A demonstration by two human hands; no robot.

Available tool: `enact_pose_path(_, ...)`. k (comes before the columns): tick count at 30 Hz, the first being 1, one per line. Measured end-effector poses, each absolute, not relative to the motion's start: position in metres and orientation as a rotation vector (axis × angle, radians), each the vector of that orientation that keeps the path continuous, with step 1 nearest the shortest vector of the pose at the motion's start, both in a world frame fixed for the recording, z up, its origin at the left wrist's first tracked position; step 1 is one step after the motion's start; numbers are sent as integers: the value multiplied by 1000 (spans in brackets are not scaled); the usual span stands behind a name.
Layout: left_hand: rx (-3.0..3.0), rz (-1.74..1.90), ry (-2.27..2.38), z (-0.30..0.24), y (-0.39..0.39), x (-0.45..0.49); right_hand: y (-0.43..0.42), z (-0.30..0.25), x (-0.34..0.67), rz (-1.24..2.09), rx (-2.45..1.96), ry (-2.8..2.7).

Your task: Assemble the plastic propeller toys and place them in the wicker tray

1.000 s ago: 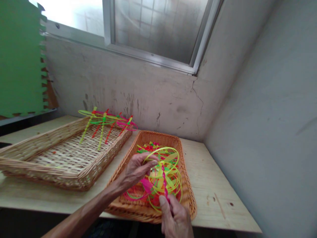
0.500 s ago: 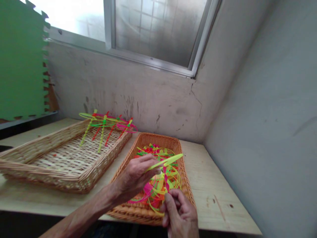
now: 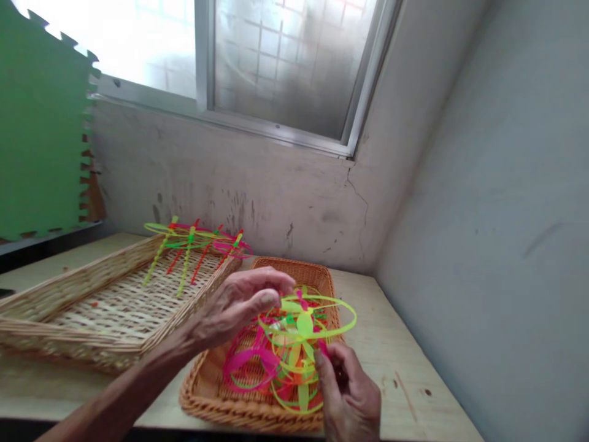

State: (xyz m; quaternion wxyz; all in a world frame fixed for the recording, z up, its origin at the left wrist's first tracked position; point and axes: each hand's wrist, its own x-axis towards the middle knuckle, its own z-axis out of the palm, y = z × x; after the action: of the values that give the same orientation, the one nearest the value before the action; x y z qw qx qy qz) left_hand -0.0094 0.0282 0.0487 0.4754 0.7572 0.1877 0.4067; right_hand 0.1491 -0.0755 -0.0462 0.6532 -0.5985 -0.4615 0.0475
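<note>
A yellow ringed propeller (image 3: 304,324) sits on a pink twisted stick (image 3: 323,348), its ring lying nearly level above the orange-brown wicker basket. The lower part of that stick is pinched between the thumb and fingers of my right hand (image 3: 352,390); whatever else is inside the grip is hidden. My left hand (image 3: 248,301) hovers at the ring's left side, thumb apart from the stretched fingers, holding nothing. Below lie more loose propellers, among them a pink ringed propeller (image 3: 253,355) and several yellow ones, overlapping in the basket.
The orange-brown basket (image 3: 248,417) stands at the front of the wooden table (image 3: 405,374). A paler wicker basket (image 3: 151,341) is on its left, with several propellers on twisted sticks (image 3: 191,236) leaning at its far rim. Walls close the back and right; a green foam mat (image 3: 41,129) stands left.
The yellow propeller has gone from tilted edge-on to nearly level and sits lower on the pink stick, nearer my right hand. My left hand has let go of its ring and drawn slightly left.
</note>
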Motion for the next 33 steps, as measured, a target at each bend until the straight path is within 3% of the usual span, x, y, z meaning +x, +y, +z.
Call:
enact_pose_path(10,1971,802,417,60,41,16,-65,-25,175,-228,-1338,-1450)
enact_pose_path(16,2137,1041,523,56,56,22,-56,-39,173,-620,-1318,-1310)
enact_pose_path(24,2099,1279,694,46,101,20,-61,-124,146,-409,-1490,-1226)
enact_pose_path(28,2360,1217,744,46,112,24,-58,-131,147,-241,-1587,-1075)
enact_pose_path(33,2171,1292,809,60,121,26,-59,-129,148,-208,-1613,-1056)
